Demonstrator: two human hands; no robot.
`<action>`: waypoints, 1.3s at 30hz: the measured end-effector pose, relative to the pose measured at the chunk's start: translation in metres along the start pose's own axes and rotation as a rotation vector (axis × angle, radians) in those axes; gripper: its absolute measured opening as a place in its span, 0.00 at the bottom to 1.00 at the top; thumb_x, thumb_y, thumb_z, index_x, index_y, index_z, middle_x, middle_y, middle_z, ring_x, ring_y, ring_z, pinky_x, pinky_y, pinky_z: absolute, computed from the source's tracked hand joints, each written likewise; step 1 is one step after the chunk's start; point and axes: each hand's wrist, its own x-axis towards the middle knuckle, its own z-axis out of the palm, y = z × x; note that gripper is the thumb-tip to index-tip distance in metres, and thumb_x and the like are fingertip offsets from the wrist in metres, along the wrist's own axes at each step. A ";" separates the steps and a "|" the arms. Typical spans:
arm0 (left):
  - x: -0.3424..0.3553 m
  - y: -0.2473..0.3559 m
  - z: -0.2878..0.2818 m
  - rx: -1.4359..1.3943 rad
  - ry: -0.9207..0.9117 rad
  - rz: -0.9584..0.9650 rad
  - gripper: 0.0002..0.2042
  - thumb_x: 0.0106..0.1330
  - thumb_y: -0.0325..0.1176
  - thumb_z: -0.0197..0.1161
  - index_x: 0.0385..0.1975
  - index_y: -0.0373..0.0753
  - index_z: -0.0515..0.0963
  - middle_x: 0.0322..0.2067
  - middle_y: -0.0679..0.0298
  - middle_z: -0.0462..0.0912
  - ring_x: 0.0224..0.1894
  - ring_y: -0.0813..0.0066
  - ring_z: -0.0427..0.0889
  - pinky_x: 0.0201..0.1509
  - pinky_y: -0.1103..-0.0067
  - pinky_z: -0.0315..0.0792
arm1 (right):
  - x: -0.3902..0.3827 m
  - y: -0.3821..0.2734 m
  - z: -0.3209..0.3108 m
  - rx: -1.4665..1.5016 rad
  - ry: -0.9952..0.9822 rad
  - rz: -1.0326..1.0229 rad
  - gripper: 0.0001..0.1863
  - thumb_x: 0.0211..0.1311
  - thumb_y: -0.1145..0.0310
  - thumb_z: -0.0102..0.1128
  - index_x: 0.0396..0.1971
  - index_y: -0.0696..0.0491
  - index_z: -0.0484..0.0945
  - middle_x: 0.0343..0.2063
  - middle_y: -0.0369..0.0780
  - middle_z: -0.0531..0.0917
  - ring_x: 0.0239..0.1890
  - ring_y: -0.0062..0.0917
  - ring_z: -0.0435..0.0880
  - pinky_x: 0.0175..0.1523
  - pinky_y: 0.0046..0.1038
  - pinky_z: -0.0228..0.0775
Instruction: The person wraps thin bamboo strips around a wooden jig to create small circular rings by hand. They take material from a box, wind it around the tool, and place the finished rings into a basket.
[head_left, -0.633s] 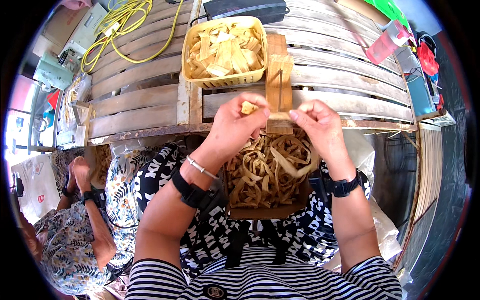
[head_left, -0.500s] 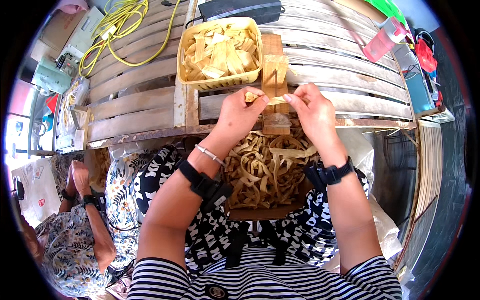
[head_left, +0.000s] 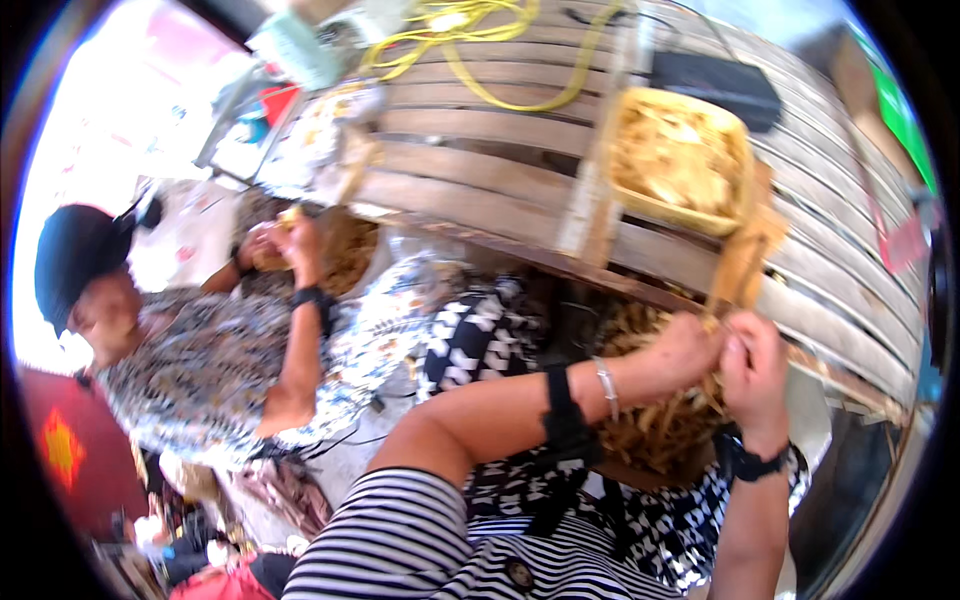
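My left hand point(head_left: 683, 352) and my right hand point(head_left: 754, 368) are close together at the table's front edge, both closed. A bit of a pale yellow dried strip point(head_left: 711, 325) shows at the fingertips of my left hand; motion blur hides most of it. My right fingers are curled at the same spot. Just beyond my hands is a wooden block point(head_left: 748, 255) fixed on the table. A box of curled tan strips point(head_left: 650, 440) sits below them, in front of my lap. Behind the block stands a yellow plastic basket point(head_left: 668, 207) of flat yellowish pieces.
The slatted wooden table point(head_left: 470, 165) carries a yellow cable point(head_left: 500, 95), a black case point(head_left: 715, 85) and a pink bottle point(head_left: 908, 240). At the left a co-worker in a dark cap point(head_left: 75, 260) sits with both hands point(head_left: 285, 245) raised near another container of strips point(head_left: 352, 262).
The view has swung left, bringing the co-worker into fuller sight. My hands have come from over the wooden block down to the table edge and closer together.
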 end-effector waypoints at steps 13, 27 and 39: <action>-0.031 0.005 -0.002 -0.007 -0.857 0.069 0.12 0.60 0.41 0.62 0.23 0.38 0.79 0.13 0.69 0.74 0.14 0.83 0.69 0.16 0.81 0.62 | -0.012 0.009 -0.024 0.176 0.260 0.270 0.07 0.64 0.77 0.46 0.31 0.60 0.75 0.26 0.34 0.76 0.30 0.15 0.71 0.38 0.19 0.64; -0.004 -0.006 -0.015 0.949 0.305 1.467 0.09 0.46 0.36 0.63 0.16 0.42 0.70 0.22 0.65 0.69 0.26 0.65 0.73 0.26 0.71 0.70 | -0.023 -0.011 0.030 1.225 0.270 1.113 0.12 0.64 0.59 0.54 0.37 0.52 0.75 0.22 0.30 0.77 0.22 0.12 0.74 0.23 0.13 0.62; -0.005 -0.004 -0.020 0.946 0.093 0.969 0.06 0.48 0.20 0.59 0.26 0.36 0.77 0.37 0.58 0.80 0.41 0.62 0.79 0.42 0.75 0.75 | -0.015 0.001 -0.001 -0.108 -0.126 0.213 0.06 0.57 0.69 0.57 0.29 0.56 0.77 0.21 0.49 0.77 0.24 0.44 0.77 0.28 0.35 0.69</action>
